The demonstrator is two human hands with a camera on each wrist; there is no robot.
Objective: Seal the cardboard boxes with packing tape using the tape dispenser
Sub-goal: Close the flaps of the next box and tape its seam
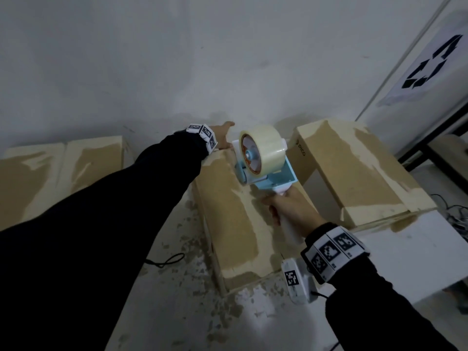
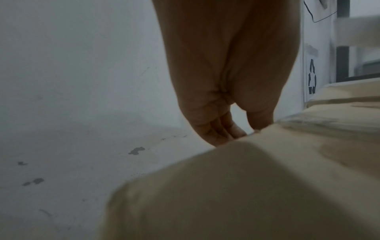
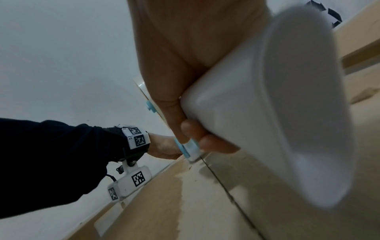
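The middle cardboard box [image 1: 235, 224] lies lengthwise in front of me, with old tape residue on its top. My left hand [image 1: 224, 134] rests on its far end with the fingers [image 2: 218, 131] straight, reaching down over the far edge. My right hand [image 1: 283, 206] grips the white handle [image 3: 257, 100] of the blue-and-white tape dispenser [image 1: 268, 171], which carries a roll of clear tape [image 1: 266, 148]. The dispenser's front end sits on the box top near the far end, just right of my left hand [image 3: 162, 146]. A seam runs along the box top [image 3: 232, 194].
A second cardboard box [image 1: 55, 173] lies to the left and a third [image 1: 359, 171] to the right, partly on a white block [image 1: 417, 254]. A white wall is close behind. A black cord [image 1: 167, 260] lies on the stained white floor.
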